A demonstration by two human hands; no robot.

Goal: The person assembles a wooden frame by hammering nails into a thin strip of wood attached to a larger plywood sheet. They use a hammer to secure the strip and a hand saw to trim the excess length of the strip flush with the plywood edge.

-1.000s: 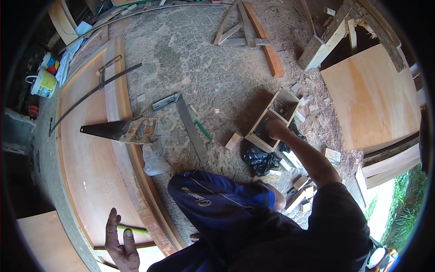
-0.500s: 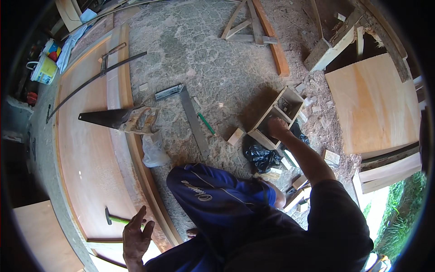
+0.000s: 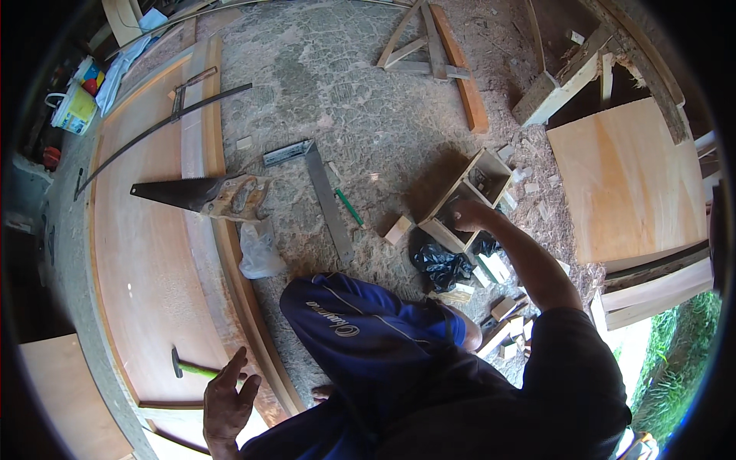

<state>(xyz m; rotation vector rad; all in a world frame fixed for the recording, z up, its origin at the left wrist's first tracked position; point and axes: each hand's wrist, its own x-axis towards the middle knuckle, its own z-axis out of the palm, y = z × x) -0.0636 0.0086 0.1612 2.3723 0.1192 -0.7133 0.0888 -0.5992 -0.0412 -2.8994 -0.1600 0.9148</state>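
Note:
My right hand (image 3: 469, 216) reaches out to a small open wooden box (image 3: 468, 192) on the sawdust-strewn floor, fingers resting on its near edge. My left hand (image 3: 226, 399) hovers low at the left with fingers spread, holding nothing, right beside a green-handled hammer (image 3: 195, 369) that lies on a long plywood board (image 3: 146, 284). My knees in blue shorts (image 3: 360, 330) fill the middle of the view.
A hand saw (image 3: 203, 193) lies on the board, a metal square (image 3: 322, 195) and a green pencil (image 3: 349, 207) on the floor. A black bag (image 3: 442, 264), a clear bag (image 3: 259, 251), wood offcuts (image 3: 498, 307), a plywood sheet (image 3: 625, 180) and a yellow bucket (image 3: 74, 111) lie around.
My left hand has moved right and up, closer to the hammer. The view has shifted slightly; my right hand stays at the wooden box.

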